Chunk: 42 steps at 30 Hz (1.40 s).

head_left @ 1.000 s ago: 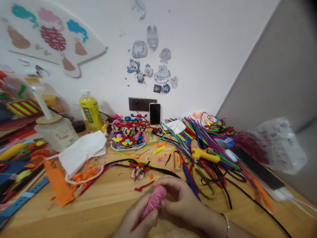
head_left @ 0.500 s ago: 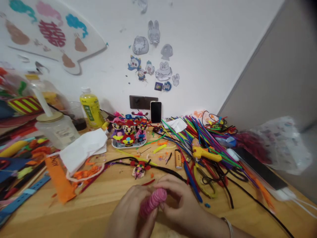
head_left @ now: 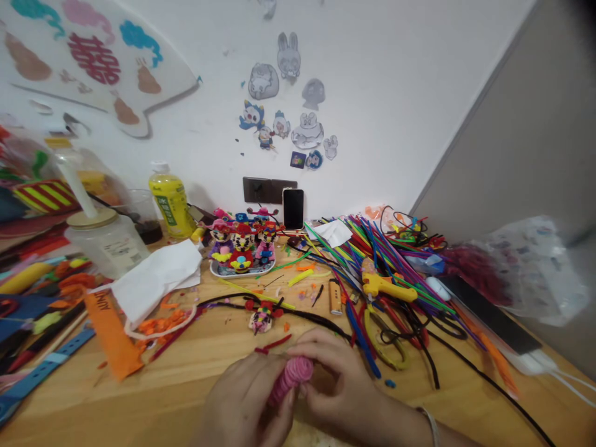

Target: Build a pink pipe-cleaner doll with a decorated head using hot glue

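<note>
Low in the middle of the view, a pink coiled roll [head_left: 291, 380], like wound pipe cleaner, is held between both hands above the wooden table [head_left: 153, 410]. My left hand [head_left: 249, 397] is closed around its lower left side. The fingers and thumb of my right hand [head_left: 335, 372] pinch its upper right end. Part of the roll is hidden behind the left fingers. Just beyond the hands lie a short red pipe cleaner piece [head_left: 274, 343] and a small figure head [head_left: 261, 318] with a pink and red face.
Several small figures [head_left: 242, 242] stand on a tray at the back. To the right are many coloured pipe cleaners [head_left: 372, 242], a yellow glue gun [head_left: 386, 287], yellow-handled pliers [head_left: 379, 341] and a lighter [head_left: 334, 297]. A bottle [head_left: 171, 202] and white paper [head_left: 161, 276] are at left.
The view has shifted very slightly. My left hand has moved a little lower, showing more of the red piece, and the pink roll is turned slightly between the fingers.
</note>
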Motion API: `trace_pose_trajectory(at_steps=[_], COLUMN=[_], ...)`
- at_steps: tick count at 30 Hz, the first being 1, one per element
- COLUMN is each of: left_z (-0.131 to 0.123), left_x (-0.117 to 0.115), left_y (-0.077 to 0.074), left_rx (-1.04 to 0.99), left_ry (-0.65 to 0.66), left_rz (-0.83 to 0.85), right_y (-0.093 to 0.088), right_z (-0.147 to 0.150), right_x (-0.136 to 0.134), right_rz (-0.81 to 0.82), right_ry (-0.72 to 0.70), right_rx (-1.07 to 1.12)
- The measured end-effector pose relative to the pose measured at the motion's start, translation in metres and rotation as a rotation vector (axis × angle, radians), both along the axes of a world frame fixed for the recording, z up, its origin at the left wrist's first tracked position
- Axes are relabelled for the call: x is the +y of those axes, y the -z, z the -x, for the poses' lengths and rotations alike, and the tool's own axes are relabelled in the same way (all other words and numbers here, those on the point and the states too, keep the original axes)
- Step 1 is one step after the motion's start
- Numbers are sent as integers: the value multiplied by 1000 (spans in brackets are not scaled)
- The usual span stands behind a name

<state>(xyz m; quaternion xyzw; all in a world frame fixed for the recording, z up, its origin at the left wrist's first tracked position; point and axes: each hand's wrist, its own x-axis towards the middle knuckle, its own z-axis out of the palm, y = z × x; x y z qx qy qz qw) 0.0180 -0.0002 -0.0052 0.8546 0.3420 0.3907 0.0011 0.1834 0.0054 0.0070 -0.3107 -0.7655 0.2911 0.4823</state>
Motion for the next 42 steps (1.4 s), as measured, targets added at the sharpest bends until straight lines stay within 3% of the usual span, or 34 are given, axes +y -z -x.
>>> trace_pose_trajectory(at_steps=[13,42], left_z=[1,2], left_x=[2,-5], left_y=[4,-6], left_rx=[26,-5], left_ry=[-20,-37], left_rz=[-125,69], right_y=[2,3], right_z=[1,4], right_x=[0,-2], right_rz=[-31,28], right_ry=[7,-24], right_rx=[-29,-50])
